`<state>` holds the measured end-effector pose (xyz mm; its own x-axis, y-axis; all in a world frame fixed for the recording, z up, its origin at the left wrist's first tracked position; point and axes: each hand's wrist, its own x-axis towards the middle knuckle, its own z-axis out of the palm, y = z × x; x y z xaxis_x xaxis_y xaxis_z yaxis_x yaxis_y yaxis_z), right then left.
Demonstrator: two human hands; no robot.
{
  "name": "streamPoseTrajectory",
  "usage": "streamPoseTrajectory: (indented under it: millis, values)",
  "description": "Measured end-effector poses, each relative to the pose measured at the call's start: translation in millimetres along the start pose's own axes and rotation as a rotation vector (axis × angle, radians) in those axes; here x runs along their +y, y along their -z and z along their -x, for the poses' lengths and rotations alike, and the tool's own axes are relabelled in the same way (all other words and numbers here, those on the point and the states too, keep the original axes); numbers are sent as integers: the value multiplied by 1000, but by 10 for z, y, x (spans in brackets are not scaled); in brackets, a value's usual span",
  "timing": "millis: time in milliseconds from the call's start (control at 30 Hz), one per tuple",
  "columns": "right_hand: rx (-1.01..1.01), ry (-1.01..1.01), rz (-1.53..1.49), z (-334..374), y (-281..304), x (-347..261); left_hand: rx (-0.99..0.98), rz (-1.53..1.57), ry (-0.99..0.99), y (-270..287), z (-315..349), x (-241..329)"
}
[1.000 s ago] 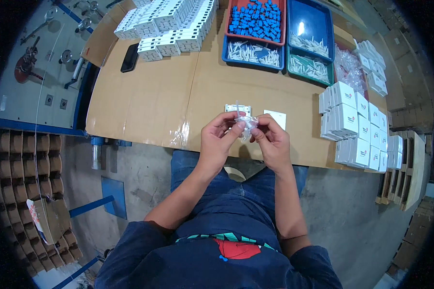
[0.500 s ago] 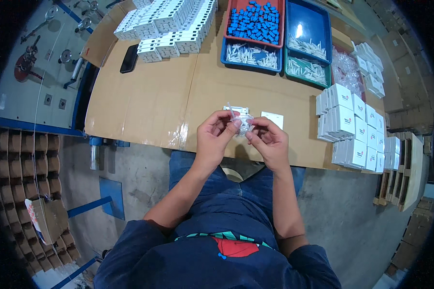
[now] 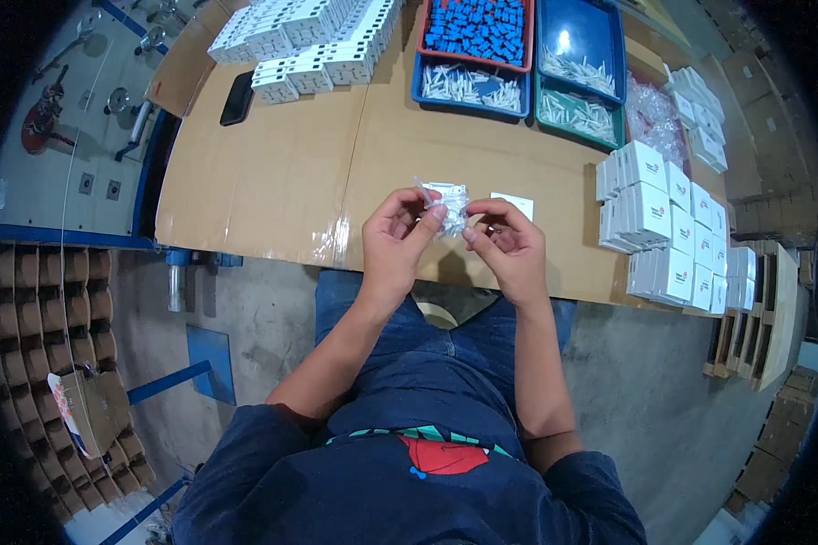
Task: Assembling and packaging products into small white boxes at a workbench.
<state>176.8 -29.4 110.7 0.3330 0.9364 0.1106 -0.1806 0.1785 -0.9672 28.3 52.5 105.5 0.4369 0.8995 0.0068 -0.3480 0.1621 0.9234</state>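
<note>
Left hand [image 3: 393, 247]: thumb and fingers pinched on a crinkled clear bag [image 3: 451, 220], above the cardboard surface [image 3: 264, 182], probably for steadiness. Right hand [image 3: 513, 258]: fingertips slightly parted at the bag's other side (whether gripping, we can't tell). Parts trays [image 3: 471, 110] ahead, seemingly for reach.

The little crinkly clear plastic bag [image 3: 453, 223] looks shiny, tabletop [image 3: 264, 173] is smooth brown cardboard, upper blue tray [image 3: 562, 41] is glossy plastic, jeans [image 3: 427, 348] are matt denim.

One held clear packet [image 3: 451, 216]; one phone [image 3: 236, 98]; one red tray [image 3: 474, 64] of blue parts [image 3: 473, 32]; two blue trays [image 3: 598, 41]; one green tray [image 3: 580, 135].
</note>
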Motion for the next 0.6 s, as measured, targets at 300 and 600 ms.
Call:
streamPoseTrajectory:
  millis: [300, 600]
  values:
    - [101, -55, 2, 51, 5, 82, 1, 22, 59, -19, 62, -18]
    - [40, -18, 36, 30, -1, 86, 12, -36, 64, -88, 49, 120]
